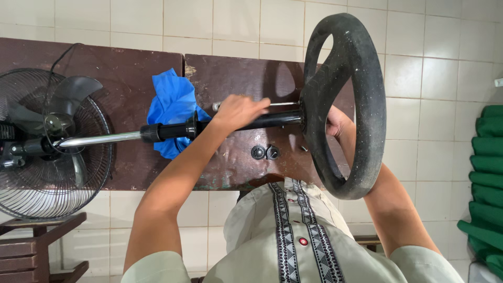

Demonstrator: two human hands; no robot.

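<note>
A pedestal fan lies on its side across the dark brown wooden bench (131,68), which stands on a pale tiled floor. The left hand (238,111) rests over the black tubular stand pole (220,127) of the fan, its fingers curled down around the pole and clamped on it. The right hand (335,123) sits behind the round black plastic base ring (367,94), which stands on edge at the pole's end; its fingers seem to be closed on the hub where pole meets base, though the ring hides most of them.

Leftwards the black pole gives way, past a ribbed black collar, to a shiny chrome inner tube (99,139) that runs to the fan head with its round wire guard and grey blades (47,141), which hangs past the bench's left end.

A crumpled bright blue cloth (173,102) lies on the bench under and behind the pole, just left of the left hand. Two small round black caps (265,152) sit side by side on the bench just below the pole, near the base. Dark green fabric is stacked (487,167) at the right edge, well apart from the bench.
</note>
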